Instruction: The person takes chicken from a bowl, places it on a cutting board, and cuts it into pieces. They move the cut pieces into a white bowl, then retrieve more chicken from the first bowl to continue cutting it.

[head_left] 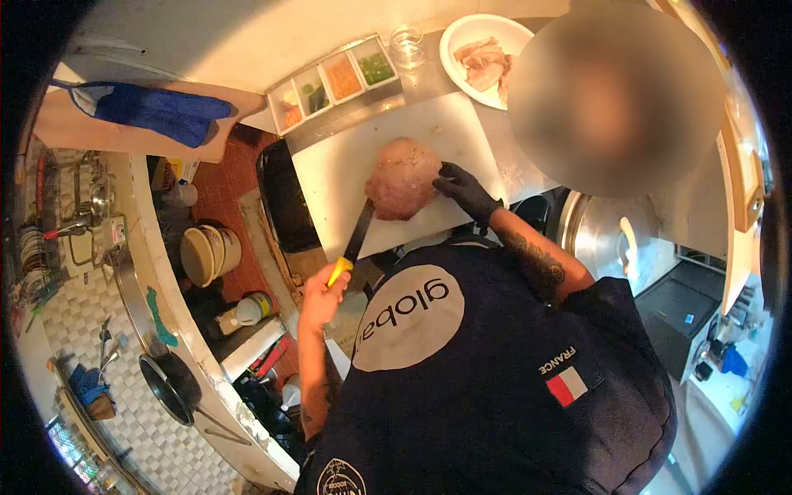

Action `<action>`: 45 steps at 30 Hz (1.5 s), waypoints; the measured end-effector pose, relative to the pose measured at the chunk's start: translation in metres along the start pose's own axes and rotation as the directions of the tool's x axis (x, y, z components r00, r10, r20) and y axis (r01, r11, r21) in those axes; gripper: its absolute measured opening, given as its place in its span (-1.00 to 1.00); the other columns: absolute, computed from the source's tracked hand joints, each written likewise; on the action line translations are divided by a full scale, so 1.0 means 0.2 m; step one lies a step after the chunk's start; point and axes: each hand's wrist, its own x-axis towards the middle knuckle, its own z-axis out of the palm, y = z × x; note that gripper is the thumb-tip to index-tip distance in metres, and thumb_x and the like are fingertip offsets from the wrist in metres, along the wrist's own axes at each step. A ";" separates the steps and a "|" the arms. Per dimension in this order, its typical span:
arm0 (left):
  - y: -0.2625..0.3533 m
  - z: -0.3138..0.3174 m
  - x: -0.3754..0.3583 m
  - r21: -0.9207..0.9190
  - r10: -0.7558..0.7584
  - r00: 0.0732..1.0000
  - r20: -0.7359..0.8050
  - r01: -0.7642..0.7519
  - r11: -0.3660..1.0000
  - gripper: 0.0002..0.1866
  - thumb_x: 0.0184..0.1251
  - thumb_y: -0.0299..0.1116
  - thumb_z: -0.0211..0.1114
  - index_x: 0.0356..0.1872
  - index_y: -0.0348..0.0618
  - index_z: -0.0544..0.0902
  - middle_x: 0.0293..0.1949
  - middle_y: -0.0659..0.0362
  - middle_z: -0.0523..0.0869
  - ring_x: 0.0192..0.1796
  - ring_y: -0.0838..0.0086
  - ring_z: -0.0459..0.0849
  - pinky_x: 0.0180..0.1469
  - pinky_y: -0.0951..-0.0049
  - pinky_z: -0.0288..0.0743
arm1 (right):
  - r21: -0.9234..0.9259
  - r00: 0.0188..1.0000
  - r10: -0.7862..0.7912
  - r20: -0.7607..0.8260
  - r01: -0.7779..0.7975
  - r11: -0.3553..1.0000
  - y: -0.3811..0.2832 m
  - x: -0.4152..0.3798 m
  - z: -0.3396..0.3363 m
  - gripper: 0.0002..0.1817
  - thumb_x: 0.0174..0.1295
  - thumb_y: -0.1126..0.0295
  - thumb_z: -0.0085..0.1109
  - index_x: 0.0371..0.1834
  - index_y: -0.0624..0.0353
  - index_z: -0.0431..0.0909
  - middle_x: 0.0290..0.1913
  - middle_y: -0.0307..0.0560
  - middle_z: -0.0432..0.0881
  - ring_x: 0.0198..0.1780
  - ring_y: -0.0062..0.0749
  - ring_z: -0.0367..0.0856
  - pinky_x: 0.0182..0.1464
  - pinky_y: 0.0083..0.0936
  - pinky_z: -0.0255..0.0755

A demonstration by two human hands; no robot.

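A large lump of pale pink raw meat (pixel 402 180) lies on a white cutting board (pixel 326 169). My left hand (pixel 324 294), bare, is closed around the yellow handle of a knife (pixel 360 233). Its dark, broad blade points up toward the board, with the tip right at the meat's lower left edge. In a black glove, my right hand (pixel 466 191) rests against the right side of the meat, thumb and fingers curled at its edge.
Behind the board stands a metal tray (pixel 290 122) of chopped vegetables in several compartments. Beside it are a clear glass (pixel 407 48) and a white bowl (pixel 452 41) with pale meat pieces. A large steel pot (pixel 577 227) is at right; a blurred disc covers the upper right.
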 end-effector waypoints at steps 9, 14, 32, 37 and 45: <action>-0.08 0.02 -0.06 0.227 0.212 0.971 -0.112 -0.183 0.957 -0.69 0.47 -0.30 0.33 0.12 -0.21 0.72 -0.21 0.16 0.81 -0.16 0.49 0.69 -0.01 0.41 0.54 | 0.079 1.000 0.026 -0.010 -0.025 0.997 -0.03 0.03 0.01 -0.25 0.41 0.12 0.31 0.57 0.20 0.26 0.42 0.04 0.47 0.36 -0.20 0.48 0.41 -0.25 0.37; -0.18 -0.04 0.03 0.233 0.260 0.948 -0.185 -0.215 0.948 -0.76 0.50 -0.27 0.31 -0.02 -0.22 0.72 -0.49 0.30 0.61 -0.48 0.60 0.52 -0.38 0.46 0.40 | 0.256 0.990 0.095 0.106 -0.119 0.959 -0.02 0.04 0.05 -0.19 0.37 0.04 0.33 0.58 0.13 0.24 0.39 -0.03 0.49 0.26 -0.27 0.54 0.32 -0.32 0.46; 0.10 -0.16 0.18 0.169 0.015 0.991 -0.135 0.008 0.986 -0.69 0.56 -0.07 0.26 -0.19 -0.13 0.67 -0.59 0.29 0.57 -0.64 0.65 0.49 -0.60 0.52 0.37 | 0.394 0.992 0.088 0.090 -0.117 0.911 -0.13 0.23 0.28 -0.03 0.18 0.07 0.53 0.54 0.26 0.20 0.48 0.11 0.39 0.48 -0.10 0.37 0.51 -0.17 0.26; 0.14 -0.17 0.11 0.155 -0.031 0.997 -0.065 0.041 0.987 -0.69 0.54 -0.07 0.29 -0.17 -0.13 0.68 -0.60 0.32 0.55 -0.66 0.65 0.46 -0.62 0.52 0.33 | 0.227 0.999 -0.003 0.054 -0.009 0.974 -0.11 0.24 0.27 -0.11 0.20 0.13 0.51 0.50 0.28 0.27 0.41 0.10 0.48 0.41 -0.15 0.46 0.48 -0.20 0.33; 0.06 -0.12 -0.19 0.049 -0.114 0.993 -0.031 0.115 0.992 -0.73 0.49 -0.07 0.38 -0.17 -0.05 0.73 -0.62 0.37 0.53 -0.67 0.72 0.42 -0.63 0.61 0.27 | 0.027 0.845 0.200 0.496 -0.245 0.969 -0.41 0.52 -0.13 -0.26 0.22 0.14 0.45 0.39 0.32 0.45 0.28 0.03 0.62 0.25 -0.15 0.61 0.35 -0.27 0.49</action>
